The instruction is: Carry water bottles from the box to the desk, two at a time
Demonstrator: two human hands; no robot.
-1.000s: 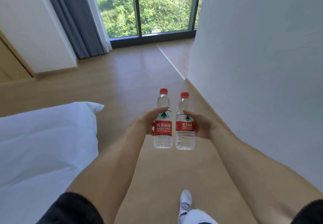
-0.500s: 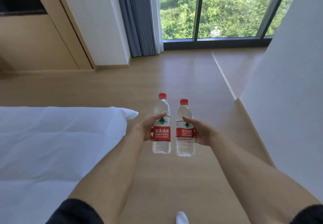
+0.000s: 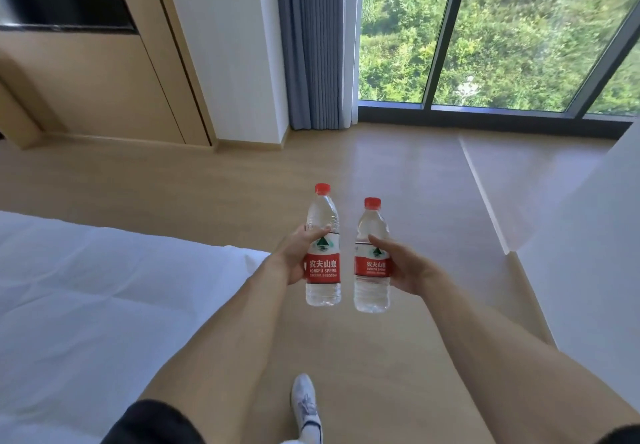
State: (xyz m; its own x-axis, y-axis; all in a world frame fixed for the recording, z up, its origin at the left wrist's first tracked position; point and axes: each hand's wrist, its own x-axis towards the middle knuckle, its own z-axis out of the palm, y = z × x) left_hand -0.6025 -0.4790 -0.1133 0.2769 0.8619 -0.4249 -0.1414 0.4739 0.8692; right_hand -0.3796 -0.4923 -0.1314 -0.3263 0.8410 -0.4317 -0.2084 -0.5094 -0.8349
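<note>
Both hands are gripping one bottle each: left hand [image 3: 294,259] on the left bottle [image 3: 323,263], right hand [image 3: 403,265] on the right bottle [image 3: 371,270], upright over the floor [image 3: 398,173]. View is swinging leftward past the bed [image 3: 104,305]; counter not in sight, carrying likely continuing.

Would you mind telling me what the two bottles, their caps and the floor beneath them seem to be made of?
Left bottle and right bottle: clear thin plastic, judging by the ribbed see-through walls, with glossy red printed labels. Caps: opaque red, probably plastic. Floor: light wood or wood-look laminate with a satin sheen; the grain is too faint to tell which.
</note>
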